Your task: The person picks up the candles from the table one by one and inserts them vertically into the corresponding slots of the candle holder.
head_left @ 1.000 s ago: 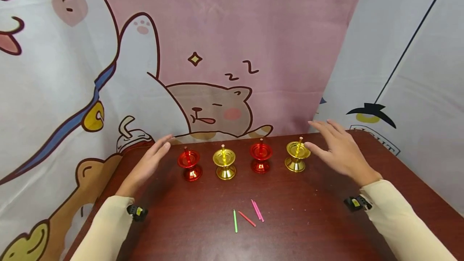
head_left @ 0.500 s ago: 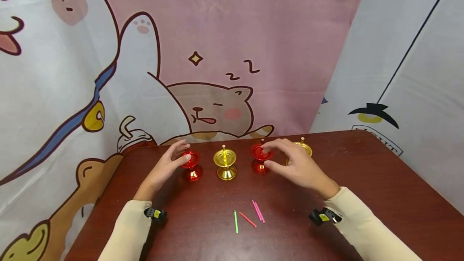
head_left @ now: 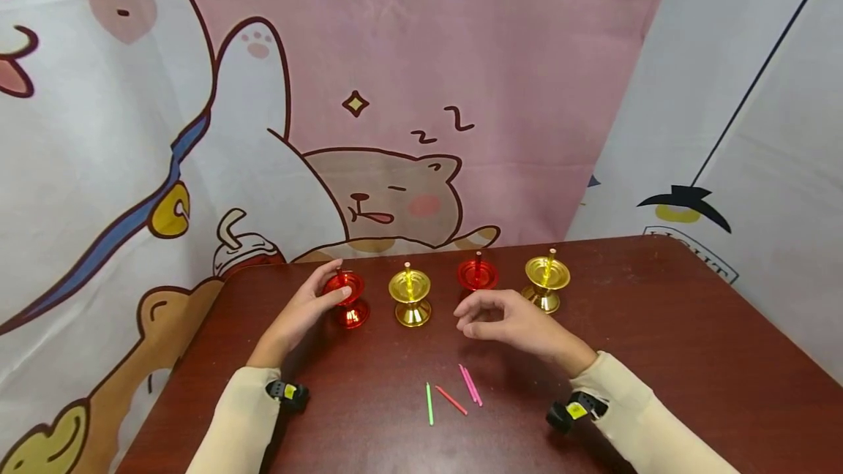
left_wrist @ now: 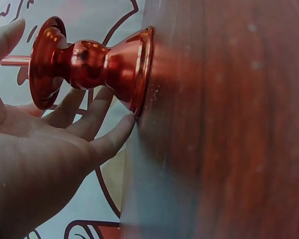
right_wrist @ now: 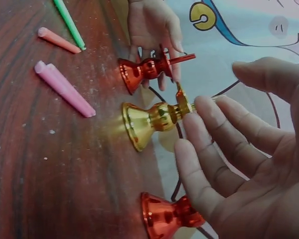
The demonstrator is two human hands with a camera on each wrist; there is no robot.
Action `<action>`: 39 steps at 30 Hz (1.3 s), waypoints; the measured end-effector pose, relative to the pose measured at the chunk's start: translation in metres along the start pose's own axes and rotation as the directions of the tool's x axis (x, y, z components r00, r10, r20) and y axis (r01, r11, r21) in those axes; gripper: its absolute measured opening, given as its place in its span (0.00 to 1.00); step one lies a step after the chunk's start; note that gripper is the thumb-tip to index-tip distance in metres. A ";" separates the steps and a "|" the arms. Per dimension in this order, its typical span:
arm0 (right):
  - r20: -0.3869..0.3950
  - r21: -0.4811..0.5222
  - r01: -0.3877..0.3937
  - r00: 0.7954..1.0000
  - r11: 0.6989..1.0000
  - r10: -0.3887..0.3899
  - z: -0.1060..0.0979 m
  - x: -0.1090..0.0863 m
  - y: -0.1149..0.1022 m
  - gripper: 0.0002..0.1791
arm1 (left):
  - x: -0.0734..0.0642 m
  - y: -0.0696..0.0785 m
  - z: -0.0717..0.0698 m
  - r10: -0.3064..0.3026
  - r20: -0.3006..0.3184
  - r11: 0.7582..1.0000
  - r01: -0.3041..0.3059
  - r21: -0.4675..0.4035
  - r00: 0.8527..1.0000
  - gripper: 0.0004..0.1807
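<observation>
Four... several small candle holders stand in a row on the table. My left hand (head_left: 304, 311) is around the leftmost red candle holder (left_wrist: 89, 62). Its fingers reach behind the stem and base, and the thumb is apart from the dish; whether the fingers touch the metal I cannot tell. My right hand (head_left: 520, 324) hovers in front of the other red candle holder (head_left: 478, 274), partly hiding it, fingers loosely bent around nothing. Between the hands stands a gold candle holder (head_left: 411, 298); another gold candle holder (head_left: 546, 284) is at the right end. Each has a thin upright stick in its dish.
Nearer on the dark brown table (head_left: 658, 328) lie a green candle (head_left: 430, 404), a red candle (head_left: 451, 400) and two pink candles (head_left: 470, 385). A cartoon-printed cloth (head_left: 527, 93) hangs behind the table's back edge.
My left hand has moved right to the leftmost red candle holder. The right hand has come left from beside the far-right gold one, then lower and nearer. The holders and candles stay put.
</observation>
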State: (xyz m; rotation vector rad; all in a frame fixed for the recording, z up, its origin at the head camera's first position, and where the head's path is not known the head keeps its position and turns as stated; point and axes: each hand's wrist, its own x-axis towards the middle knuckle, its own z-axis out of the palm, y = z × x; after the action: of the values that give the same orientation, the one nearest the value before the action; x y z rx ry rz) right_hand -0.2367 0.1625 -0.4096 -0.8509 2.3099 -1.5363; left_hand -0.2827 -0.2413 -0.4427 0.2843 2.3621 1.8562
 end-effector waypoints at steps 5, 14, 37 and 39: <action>0.054 0.020 -0.021 0.998 1.000 0.019 0.002 0.000 0.009 0.14 | 0.001 -0.001 0.002 -0.013 0.000 1.000 0.013 -0.004 1.000 0.41; 0.141 0.060 -0.126 0.983 0.990 0.116 0.002 0.000 0.017 0.19 | -0.001 0.000 0.003 -0.020 0.007 1.000 0.020 -0.004 1.000 0.40; 0.177 -0.347 -0.126 0.964 0.929 0.197 0.019 -0.006 0.018 0.13 | -0.002 0.003 0.000 -0.044 0.020 0.999 0.044 0.025 0.999 0.43; 0.175 -0.352 -0.121 0.966 0.928 0.192 0.019 -0.007 0.018 0.13 | -0.002 0.002 -0.001 -0.050 0.024 0.998 0.050 0.029 0.998 0.44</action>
State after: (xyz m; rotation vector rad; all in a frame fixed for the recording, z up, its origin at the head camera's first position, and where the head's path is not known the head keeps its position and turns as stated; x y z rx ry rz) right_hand -0.2278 0.1566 -0.4343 -0.8311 2.4523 -0.9486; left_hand -0.2809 -0.2421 -0.4402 0.2474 2.3586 1.7881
